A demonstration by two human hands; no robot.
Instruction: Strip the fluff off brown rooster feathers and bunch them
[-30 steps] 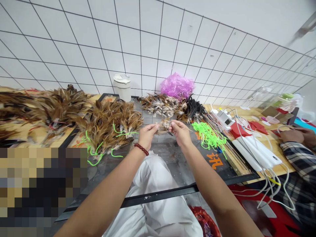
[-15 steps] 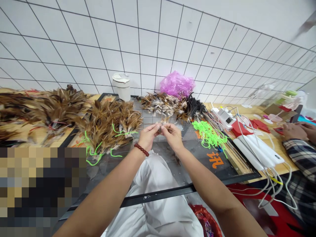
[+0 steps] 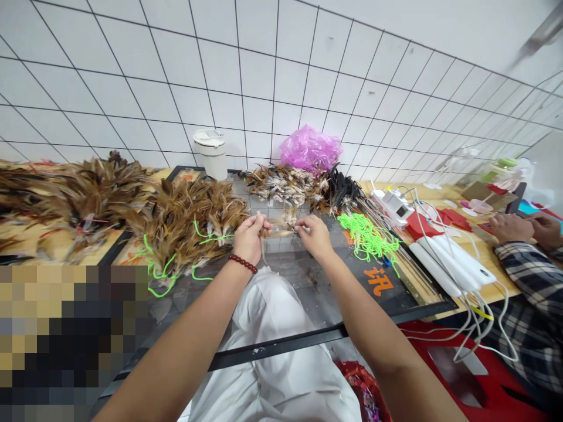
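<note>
The left hand (image 3: 250, 237) and right hand (image 3: 315, 234) each pinch a thin pale-brown feather (image 3: 281, 226), held between them above the glossy dark bench (image 3: 319, 302). Left lies a heap of brown feathers (image 3: 189, 211); right, tangled bright-green cord (image 3: 367, 237); far, a crumpled pink plastic bag (image 3: 310, 147).

Bright, diffuse light; shadows soft; the white tiled wall (image 3: 176, 76) mirrored in the glossy surface (image 3: 285, 246); wide-angle stretching toward the edges; thin feather strands (image 3: 284, 226) indistinct; coarse pixelation (image 3: 73, 334) masks the lower left.
</note>
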